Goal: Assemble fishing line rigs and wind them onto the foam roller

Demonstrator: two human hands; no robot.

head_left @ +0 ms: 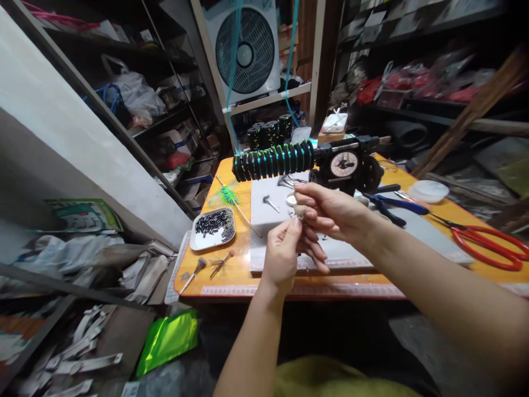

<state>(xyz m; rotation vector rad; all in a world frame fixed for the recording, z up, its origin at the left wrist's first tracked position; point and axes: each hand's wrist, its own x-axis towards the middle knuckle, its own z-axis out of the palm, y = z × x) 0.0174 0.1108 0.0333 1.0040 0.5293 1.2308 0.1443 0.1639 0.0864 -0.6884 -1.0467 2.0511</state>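
Note:
My left hand and my right hand meet above a white mat on the orange table. Both hands pinch a tiny piece between thumb and fingers; it is too small to name. Just behind my right hand stands a black winding machine with a round dial. A row of black spools wound with green line sticks out to its left. A small metal funnel-shaped part lies on the mat near my fingers.
A white tray of small black pieces and two small brushes sit left of the mat. Blue pliers, red scissors and a white lid lie at right. A fan stands behind. Cluttered shelves flank both sides.

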